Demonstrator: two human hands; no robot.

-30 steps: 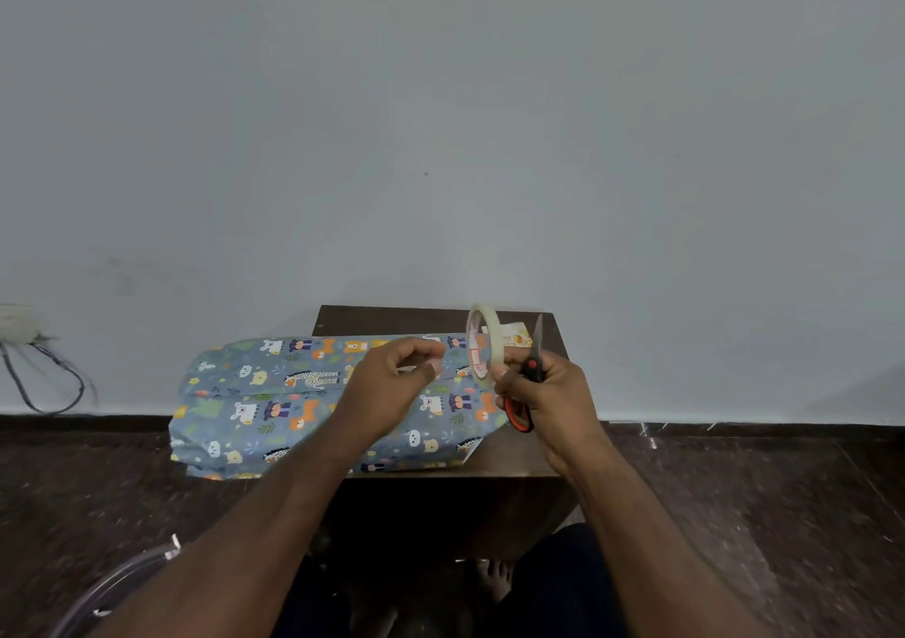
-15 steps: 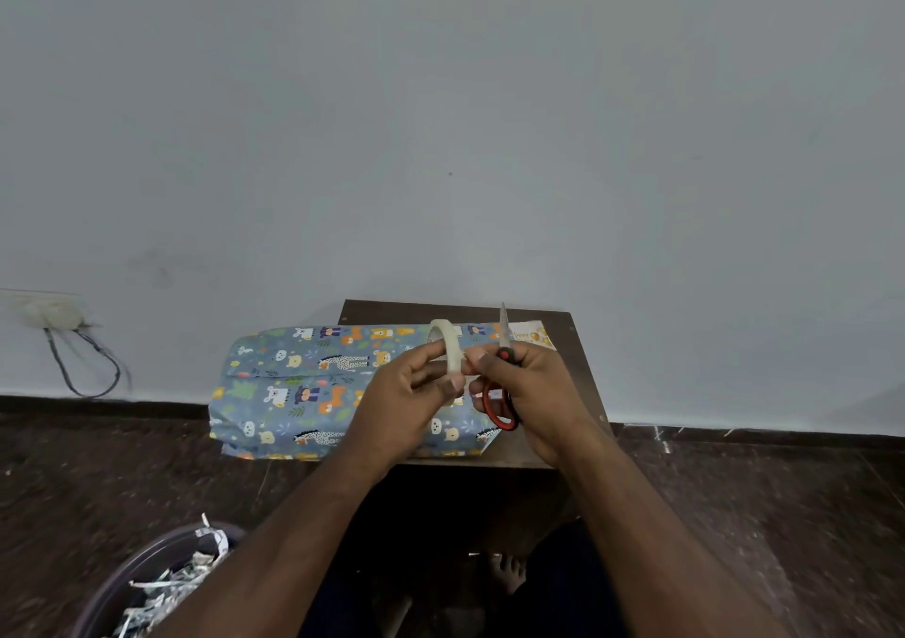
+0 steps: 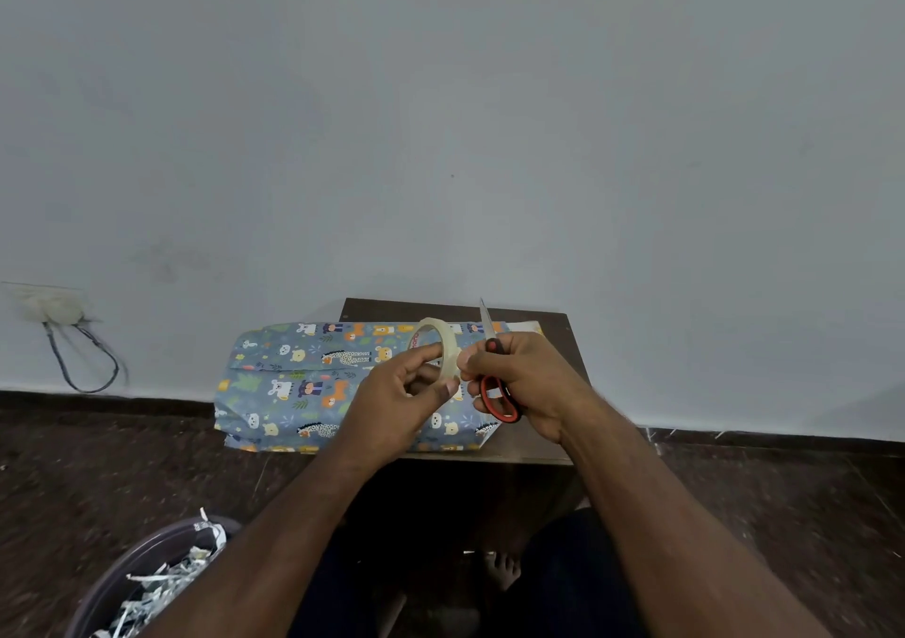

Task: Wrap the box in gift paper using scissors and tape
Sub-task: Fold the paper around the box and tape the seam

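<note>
I hold the roll of tape (image 3: 436, 351) in my left hand (image 3: 401, 407), its ring upright with the open face turned to the left, thumb and fingers (image 3: 428, 351) curled round its near rim. My right hand (image 3: 526, 385) sits just to the right of the roll, touching it at the rim, where my forefinger and thumb seem to be picking at the tape's loose end; I cannot make out the end itself. The same hand also grips the scissors (image 3: 494, 378) by their red and black loops, the blades pointing up and away from me toward the wall (image 3: 450, 123); whether they are parted I cannot tell.

What matters for the next pull is this: the roll lies left of my right fingertips, so the strip should run out to the right, across in front of me, roughly along the long axis of the box.

The box (image 3: 303, 382), in blue animal-print paper, lies on the small dark surface (image 3: 534, 441) below and beyond my hands, its length running left to right and its left end hanging past the surface's edge. A fold runs along its top. The right end, where paper shows a loose corner, is nearest my right hand, and I judge that is where tape is wanted.

At near left stands a bin (image 3: 122, 583) of paper shreds.
</note>
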